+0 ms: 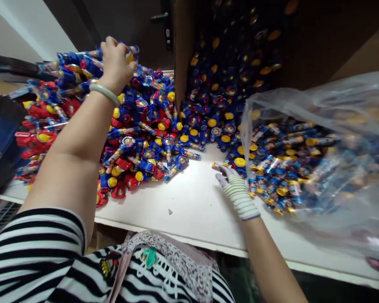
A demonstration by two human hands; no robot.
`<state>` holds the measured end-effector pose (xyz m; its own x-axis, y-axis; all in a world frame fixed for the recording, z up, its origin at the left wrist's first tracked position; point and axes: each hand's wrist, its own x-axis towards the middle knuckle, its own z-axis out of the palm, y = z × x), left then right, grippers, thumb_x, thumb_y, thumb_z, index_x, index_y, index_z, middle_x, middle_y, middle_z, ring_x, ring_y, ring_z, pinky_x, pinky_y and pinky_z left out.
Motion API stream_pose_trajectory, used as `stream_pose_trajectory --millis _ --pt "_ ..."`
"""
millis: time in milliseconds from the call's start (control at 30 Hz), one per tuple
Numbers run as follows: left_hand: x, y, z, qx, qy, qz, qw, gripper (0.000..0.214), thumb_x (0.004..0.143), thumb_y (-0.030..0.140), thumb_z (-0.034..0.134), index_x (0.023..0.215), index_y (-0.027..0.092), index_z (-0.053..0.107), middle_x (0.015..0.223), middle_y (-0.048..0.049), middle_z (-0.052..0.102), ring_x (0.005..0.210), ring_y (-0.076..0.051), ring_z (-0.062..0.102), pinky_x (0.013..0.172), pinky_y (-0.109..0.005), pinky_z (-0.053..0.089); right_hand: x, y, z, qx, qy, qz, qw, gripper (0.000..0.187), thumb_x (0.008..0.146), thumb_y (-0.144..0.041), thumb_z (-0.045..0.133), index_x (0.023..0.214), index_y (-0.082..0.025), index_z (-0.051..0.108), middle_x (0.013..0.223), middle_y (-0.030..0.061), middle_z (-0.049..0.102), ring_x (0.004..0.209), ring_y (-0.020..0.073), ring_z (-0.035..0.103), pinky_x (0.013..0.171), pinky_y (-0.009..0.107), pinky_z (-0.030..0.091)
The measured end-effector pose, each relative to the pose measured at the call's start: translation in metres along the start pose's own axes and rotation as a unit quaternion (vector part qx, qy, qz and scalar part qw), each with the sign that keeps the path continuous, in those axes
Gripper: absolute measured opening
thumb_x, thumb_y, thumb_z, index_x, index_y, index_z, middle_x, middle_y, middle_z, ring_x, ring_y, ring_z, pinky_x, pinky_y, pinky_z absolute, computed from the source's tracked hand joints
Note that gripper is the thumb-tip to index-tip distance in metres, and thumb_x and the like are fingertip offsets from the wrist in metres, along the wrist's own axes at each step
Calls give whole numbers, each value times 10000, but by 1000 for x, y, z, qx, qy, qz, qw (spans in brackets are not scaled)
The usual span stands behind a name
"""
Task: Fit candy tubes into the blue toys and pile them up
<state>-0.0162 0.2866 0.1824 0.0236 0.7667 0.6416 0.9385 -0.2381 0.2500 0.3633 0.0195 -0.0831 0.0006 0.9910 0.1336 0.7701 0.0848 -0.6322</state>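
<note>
My bare left hand [117,61], a pale bangle on its wrist, reaches over the top of a heaped pile of blue and red plastic toys [142,105]. Its fingers are closed on a blue toy with a yellow part [132,54]; the rest of that toy is hidden. My right hand [238,189] wears a striped glove and is low over the white table. Between its fingertips is a small tube with a yellow end [219,166]. Close by on the right, many similar tubes [281,181] with yellow and blue caps lie in a clear plastic bag [328,101].
A box [180,50] full of blue toys with yellow discs stands open at the back, its inside dark. The white table [189,202] has its front edge near my apron. Behind the left pile is a dark door with a handle [160,17].
</note>
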Motion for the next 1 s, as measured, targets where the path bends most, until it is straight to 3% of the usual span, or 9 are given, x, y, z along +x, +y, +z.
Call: stream_pose_trajectory --millis 67,167,233,400,500,633,800,933,1000 --pt "-37 37 26 -11 -44 89 995 259 848 264 677 1071 158 598 1205 -80 514 1190 -238 401 1101 -437 328 5 -2 -3 -92 0 -7 996 420 880 -299 503 1258 -154 614 1276 171 629 1178 318 561 1019 492 434" --pt "-111 108 84 -51 -291 216 931 231 869 263 619 1080 170 635 1027 -63 630 1034 -225 565 931 -349 448 16 -11 -5 -217 -38 14 975 399 875 -230 514 1250 -147 623 1293 191 601 1142 336 553 946 475 457" --pt "-153 152 125 -21 -399 203 894 288 871 300 619 1122 159 643 1026 -97 654 1013 -259 601 864 -346 474 24 -18 -2 -267 -67 44 960 374 883 -220 514 1229 -148 636 1267 205 598 1111 346 555 877 465 471" --pt "-201 212 189 32 -382 111 917 476 893 205 570 1334 40 501 1378 -285 432 1243 -394 457 887 -432 478 22 -25 4 -282 -101 81 951 321 881 -251 550 1161 -159 675 1223 220 593 1118 352 533 851 452 459" --pt "-210 206 191 12 -389 96 916 527 875 174 586 1384 124 457 1415 -269 373 1211 -375 485 886 -422 480 7 -23 0 -251 -127 50 958 305 875 -281 562 1127 -162 686 1178 187 623 1089 325 551 889 437 443" --pt "-224 176 174 -47 -412 161 896 508 843 201 627 1329 153 484 1340 -232 413 1123 -337 562 896 -389 483 -14 -16 -5 -189 -145 26 971 264 861 -292 568 1059 -168 690 1128 142 666 1042 297 583 939 447 423" --pt "-236 167 159 -80 -464 228 852 476 793 185 651 1243 142 503 1212 -174 539 1014 -284 629 875 -343 499 -28 0 1 -41 -61 61 995 298 860 -300 528 1111 -173 629 1008 102 704 870 229 637 833 357 486" --pt "-235 176 145 -220 -479 105 843 590 717 202 732 1250 144 487 1067 -125 617 983 -269 634 866 -366 524 -35 0 5 15 -19 87 996 316 871 -346 482 1092 -163 614 965 103 712 837 236 647 804 370 508" --pt "-238 175 132 -367 -491 -17 790 690 710 230 737 1324 172 428 1094 -107 607 911 -223 644 796 -364 558 -38 -8 4 25 -1 78 997 332 889 -373 462 1098 -168 619 1003 117 712 885 247 652 832 384 505"
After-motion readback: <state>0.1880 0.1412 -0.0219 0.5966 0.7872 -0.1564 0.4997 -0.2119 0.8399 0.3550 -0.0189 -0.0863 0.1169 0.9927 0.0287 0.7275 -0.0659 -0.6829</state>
